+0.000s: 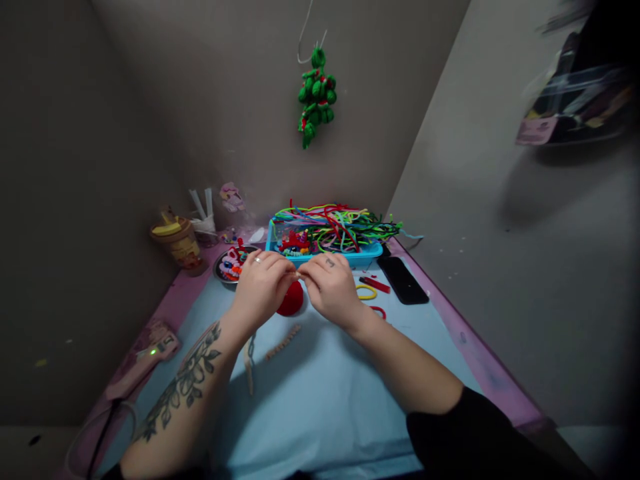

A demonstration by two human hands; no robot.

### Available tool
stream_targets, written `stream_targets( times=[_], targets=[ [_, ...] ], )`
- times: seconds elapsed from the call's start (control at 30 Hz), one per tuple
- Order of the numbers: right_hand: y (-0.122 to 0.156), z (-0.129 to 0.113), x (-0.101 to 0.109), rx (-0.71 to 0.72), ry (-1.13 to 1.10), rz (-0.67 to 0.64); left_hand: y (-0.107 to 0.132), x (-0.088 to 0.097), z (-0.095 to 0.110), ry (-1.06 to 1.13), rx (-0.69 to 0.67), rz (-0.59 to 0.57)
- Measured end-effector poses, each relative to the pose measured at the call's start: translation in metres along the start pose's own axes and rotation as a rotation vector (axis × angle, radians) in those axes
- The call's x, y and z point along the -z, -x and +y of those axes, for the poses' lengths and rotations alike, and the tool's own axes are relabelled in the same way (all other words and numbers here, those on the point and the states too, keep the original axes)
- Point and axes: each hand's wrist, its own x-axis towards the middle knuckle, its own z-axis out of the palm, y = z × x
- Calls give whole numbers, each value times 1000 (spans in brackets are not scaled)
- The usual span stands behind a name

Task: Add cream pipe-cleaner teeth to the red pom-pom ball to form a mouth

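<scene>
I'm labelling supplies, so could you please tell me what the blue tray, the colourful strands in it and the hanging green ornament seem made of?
Blue tray: probably plastic, smooth with a slight sheen.
Colourful strands: likely chenille stems, matt, thin and bent.
Green ornament: perhaps chenille or yarn; its rounded lobes look soft, matt.

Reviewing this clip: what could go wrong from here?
1. The small piece pinched between the fingertips of the left hand and right hand might slip; it is barely visible.
2. The left forearm lies close to what looks like a glue gun with its green light lit; if hot, it could burn on contact.
3. Pipe cleaners spill over the tray, so some could snag or fall out.
</scene>
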Motion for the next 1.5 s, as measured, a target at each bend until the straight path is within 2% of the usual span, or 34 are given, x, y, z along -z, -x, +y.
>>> stream_targets(
  times=[0.1, 0.23, 0.4, 0.5, 0.6, 0.7, 0.8, 1.03, 1.17, 1.23, 1.4, 1.5],
  targets=[
    [-3, 4, -1, -66, -137, 10, 1, -4, -12, 145, 73, -14],
    [-10, 10, 3, -208, -397, 9, 1, -4, -26, 238, 148, 38],
    [-14, 14, 6, -426, -731, -70, 0, -1, -26, 254, 122, 96],
    [-14, 14, 6, -477, -875, -109, 0, 0, -23, 230, 108, 112],
    [-14, 14, 6, -487, -820, -45, 0, 0, -21, 223, 114, 121],
    [-13, 14, 5, -505, -768, 42, 1, -1, -18, 273, 185, 126],
    [-13, 15, 4, -512, -743, 75, 2, -1, -16, 314, 245, 123],
    [-13, 15, 5, -471, -660, 124, 3, 1, -11, 179, 153, 156],
    [-12, 15, 4, -436, -586, 144, 1, 2, -11, 188, 142, 38],
    [-11, 14, 4, -424, -566, 133, 0, 2, -13, 285, 192, -5],
    [-12, 14, 4, -449, -616, 115, -1, 1, -25, 849, 440, -160],
    [-13, 13, 6, -434, -633, 114, -1, -2, -31, 1076, 532, -230]
  ],
)
